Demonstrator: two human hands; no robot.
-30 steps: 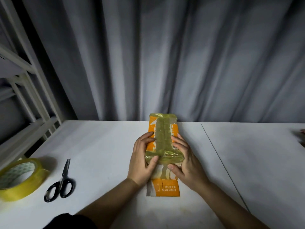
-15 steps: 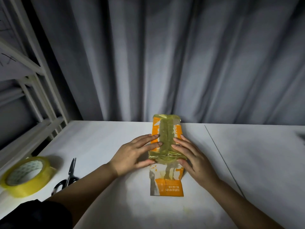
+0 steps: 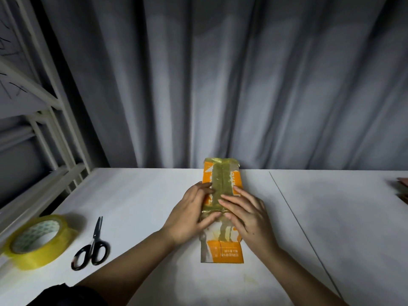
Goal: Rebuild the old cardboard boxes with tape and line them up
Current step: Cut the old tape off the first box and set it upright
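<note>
Head view: both hands lie flat on the box point(image 3: 221, 250) at the table's point(image 3: 141, 195) middle; since earlier the left hand point(image 3: 189, 214) has drawn closer, the right hand point(image 3: 247, 215) stays. Scissors point(image 3: 92, 248) and tape point(image 3: 37, 240) sit left of the box.

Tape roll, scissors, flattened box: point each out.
tape roll point(image 3: 38, 240), head view, on its yellow outer band
scissors point(image 3: 92, 247), head view, at the pivot above the black handles
flattened box point(image 3: 227, 253), head view, on the near orange panel
</note>
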